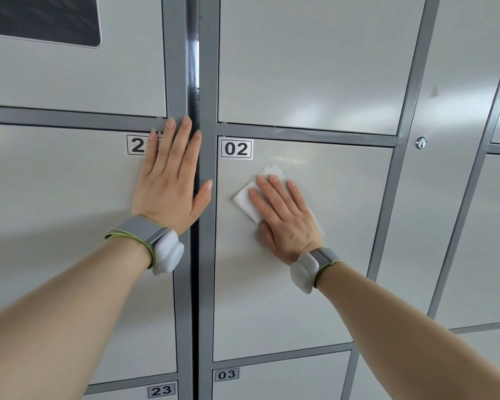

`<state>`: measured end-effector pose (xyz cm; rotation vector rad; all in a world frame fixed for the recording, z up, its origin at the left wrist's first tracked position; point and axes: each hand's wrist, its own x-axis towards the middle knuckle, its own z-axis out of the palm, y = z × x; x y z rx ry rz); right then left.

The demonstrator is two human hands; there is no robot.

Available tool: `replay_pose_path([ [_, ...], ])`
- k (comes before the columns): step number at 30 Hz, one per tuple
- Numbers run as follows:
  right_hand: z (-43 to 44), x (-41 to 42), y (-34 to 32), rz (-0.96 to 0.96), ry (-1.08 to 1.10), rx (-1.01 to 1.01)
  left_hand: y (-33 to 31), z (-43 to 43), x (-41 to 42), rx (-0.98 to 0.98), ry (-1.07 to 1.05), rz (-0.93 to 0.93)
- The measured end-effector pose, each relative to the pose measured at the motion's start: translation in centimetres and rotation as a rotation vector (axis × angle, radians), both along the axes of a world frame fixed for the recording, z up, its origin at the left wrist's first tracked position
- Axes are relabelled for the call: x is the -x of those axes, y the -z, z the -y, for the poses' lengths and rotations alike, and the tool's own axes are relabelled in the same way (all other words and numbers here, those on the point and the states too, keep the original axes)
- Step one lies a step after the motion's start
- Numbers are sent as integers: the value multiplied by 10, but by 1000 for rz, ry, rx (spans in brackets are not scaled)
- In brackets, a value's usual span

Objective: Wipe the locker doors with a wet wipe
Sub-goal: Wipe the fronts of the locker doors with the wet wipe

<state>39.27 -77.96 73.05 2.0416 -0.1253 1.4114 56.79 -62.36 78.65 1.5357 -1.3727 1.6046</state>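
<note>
Head camera: a person's right hand [285,215], fingers straight and slightly spread, presses a folded white wet wipe [250,197] flat against the pale grey metal locker door marked 02 [300,298], just right of centre frame. The wipe lies under the palm and fingers, its corners showing past the fingertips toward the upper left and a thin edge along the hand's right side; nothing is pinched. The left hand [172,180], also flat with fingers extended, rests on the neighbouring door's upper right corner and the dark grey frame post [207,255], partly covering a number label [136,144]. A faint damp streak shows above the wipe. Doing this pass well likely means even palm pressure, overlapping strokes, and reaching the door's lower half, which looks untouched.
</note>
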Motion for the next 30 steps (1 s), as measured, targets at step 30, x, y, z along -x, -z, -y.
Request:
replay_pose_path([
  [30,-39,-55,-45,164,76,-91,-9,-26,-32,29,-87,-52],
])
